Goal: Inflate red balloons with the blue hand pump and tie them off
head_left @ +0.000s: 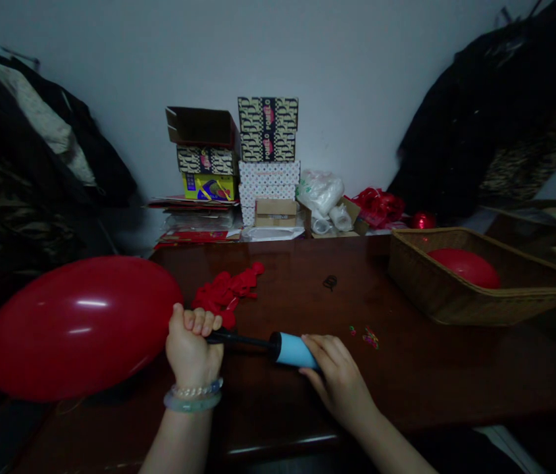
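Observation:
A large inflated red balloon [83, 329] lies on its side at the left. Its right end meets my left hand [193, 342], whose fingers are closed round the balloon's neck and the black end of a hand pump. The pump [295, 350] has a light blue barrel and a black rod. My right hand [339, 378] is wrapped over the right end of the blue barrel. Just behind my left hand lies a pile of uninflated red balloons [226, 289] on the dark brown table [297, 283].
A wicker basket [455, 304] with a red balloon [470, 266] inside stands at the right. Small coloured bits [370, 338] and a dark coiled item [329, 283] lie on the table. Stacked boxes [268, 178] and plastic bags [322, 192] stand at the back.

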`<action>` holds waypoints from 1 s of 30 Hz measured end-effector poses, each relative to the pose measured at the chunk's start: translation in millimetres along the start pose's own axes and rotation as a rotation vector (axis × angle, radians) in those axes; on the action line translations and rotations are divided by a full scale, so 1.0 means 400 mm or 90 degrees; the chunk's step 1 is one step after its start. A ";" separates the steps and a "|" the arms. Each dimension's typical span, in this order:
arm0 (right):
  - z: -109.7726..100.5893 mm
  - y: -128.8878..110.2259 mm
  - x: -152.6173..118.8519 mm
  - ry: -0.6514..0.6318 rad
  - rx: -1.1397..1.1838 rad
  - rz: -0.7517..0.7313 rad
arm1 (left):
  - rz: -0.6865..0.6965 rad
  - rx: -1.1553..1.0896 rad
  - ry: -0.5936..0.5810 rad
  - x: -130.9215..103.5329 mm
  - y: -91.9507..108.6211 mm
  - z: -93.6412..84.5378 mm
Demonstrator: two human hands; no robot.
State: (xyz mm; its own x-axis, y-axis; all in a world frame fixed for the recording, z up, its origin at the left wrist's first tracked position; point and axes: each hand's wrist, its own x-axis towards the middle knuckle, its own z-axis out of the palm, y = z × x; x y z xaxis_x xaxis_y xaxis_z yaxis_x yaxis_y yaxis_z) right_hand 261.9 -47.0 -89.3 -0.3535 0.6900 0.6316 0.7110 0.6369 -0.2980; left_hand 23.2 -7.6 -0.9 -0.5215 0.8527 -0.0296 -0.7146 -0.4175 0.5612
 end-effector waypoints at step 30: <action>-0.023 0.021 0.018 -0.031 0.026 -0.031 | -0.011 -0.033 0.002 0.019 0.010 -0.004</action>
State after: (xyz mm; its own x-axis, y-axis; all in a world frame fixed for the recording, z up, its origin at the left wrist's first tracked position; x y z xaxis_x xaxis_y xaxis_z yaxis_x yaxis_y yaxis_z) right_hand 270.9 -40.0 -80.7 -0.4167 0.6734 0.6106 0.6669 0.6829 -0.2980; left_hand 15.8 -3.5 -0.3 -0.5105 0.8589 -0.0423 -0.7466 -0.4183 0.5173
